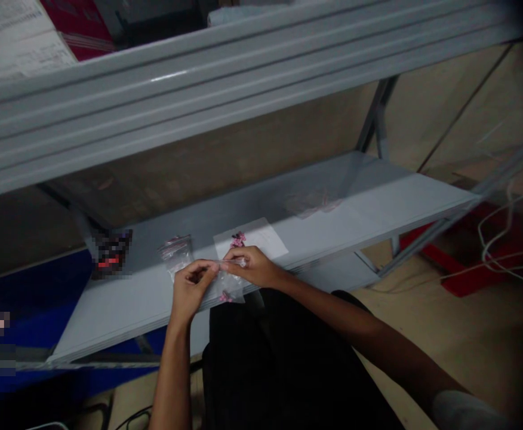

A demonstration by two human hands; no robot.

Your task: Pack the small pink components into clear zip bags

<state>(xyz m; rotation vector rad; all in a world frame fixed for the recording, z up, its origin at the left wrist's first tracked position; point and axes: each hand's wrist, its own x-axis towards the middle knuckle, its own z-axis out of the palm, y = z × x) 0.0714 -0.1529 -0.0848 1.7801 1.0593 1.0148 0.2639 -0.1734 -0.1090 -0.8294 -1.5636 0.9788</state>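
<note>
Between both hands hangs a small clear plastic bag (234, 285) with a few tiny pink pieces (225, 296) at its bottom. My left hand (193, 285) pinches the bag's top edge at one side. On the other side, the fingers of my right hand (250, 266) are closed on the same edge. Just beyond my right hand, a small pile of pink and dark pieces (238, 239) lies on a white sheet of paper (265, 237). Several flat clear bags (175, 249) lie on the shelf past my left hand.
The grey metal shelf (351, 230) runs across in front of me, under a thick upper shelf beam (225, 77). More clear bags (315, 203) lie toward the back right. A blurred dark item (111, 254) stands at the left end. White cables (503, 251) hang at the right.
</note>
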